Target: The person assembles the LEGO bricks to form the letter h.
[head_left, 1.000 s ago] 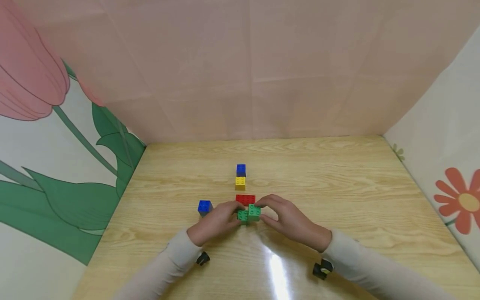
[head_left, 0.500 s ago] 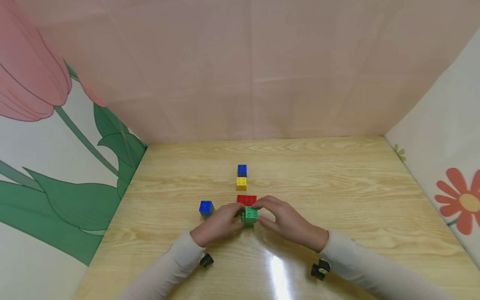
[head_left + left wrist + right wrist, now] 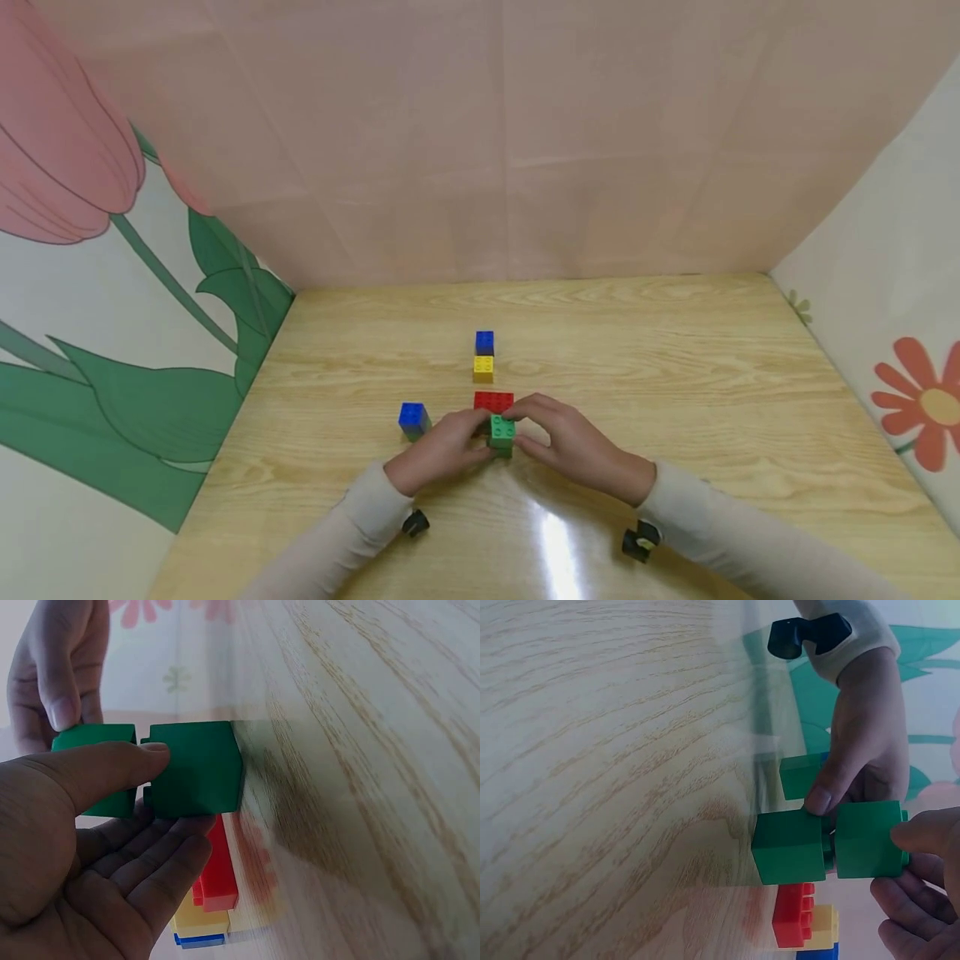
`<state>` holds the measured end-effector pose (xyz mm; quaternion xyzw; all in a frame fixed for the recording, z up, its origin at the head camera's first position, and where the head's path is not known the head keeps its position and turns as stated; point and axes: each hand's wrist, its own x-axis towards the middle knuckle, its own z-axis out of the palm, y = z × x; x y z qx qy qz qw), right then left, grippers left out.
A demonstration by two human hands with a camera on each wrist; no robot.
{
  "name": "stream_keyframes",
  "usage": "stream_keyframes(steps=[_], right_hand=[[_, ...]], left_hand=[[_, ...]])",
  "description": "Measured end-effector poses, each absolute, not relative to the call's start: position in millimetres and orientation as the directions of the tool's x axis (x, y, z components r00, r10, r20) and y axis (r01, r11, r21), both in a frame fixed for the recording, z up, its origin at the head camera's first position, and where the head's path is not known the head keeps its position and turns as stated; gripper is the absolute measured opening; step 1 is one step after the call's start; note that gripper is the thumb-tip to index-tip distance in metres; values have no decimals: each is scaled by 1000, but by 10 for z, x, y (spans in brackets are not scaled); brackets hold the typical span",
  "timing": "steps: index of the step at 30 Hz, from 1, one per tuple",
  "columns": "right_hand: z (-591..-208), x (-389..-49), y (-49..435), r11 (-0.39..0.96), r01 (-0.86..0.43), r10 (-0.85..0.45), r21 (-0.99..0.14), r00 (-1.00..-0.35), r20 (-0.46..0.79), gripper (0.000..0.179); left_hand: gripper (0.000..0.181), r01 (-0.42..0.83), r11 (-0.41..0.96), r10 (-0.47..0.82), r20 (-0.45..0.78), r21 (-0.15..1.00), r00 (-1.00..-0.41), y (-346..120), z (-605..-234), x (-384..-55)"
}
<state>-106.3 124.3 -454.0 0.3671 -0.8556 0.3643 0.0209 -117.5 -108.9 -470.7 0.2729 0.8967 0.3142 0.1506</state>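
Observation:
My left hand pinches a lower green toy brick, its thumb at the upper part of the brick's side. This brick stands on the wooden table. Directly over it, my right hand holds a second green brick between thumb and fingers. The two bricks are lined up, and a narrow gap with the lower brick's studs shows between them in both wrist views. Just beyond the hands lies a long red brick, partly hidden by the fingers and the upper green brick.
A blue brick sits on a green one close to the left hand's outer side. Farther back, a yellow brick stands in front of a blue brick. Cloth-covered walls enclose the table.
My right hand has moved left with its green brick, from beside the lower green brick to right above it. My left hand has shifted slightly, still on the lower one.

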Motion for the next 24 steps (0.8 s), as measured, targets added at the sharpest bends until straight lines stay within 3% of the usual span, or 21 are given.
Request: stream_keyframes(steps=[24], right_hand=[[-4570, -1069, 1233, 461, -656, -624, -598, -718, 307, 33]], left_hand=[[37, 425, 636, 593, -56, 644, -803, -1103, -4765, -1172]])
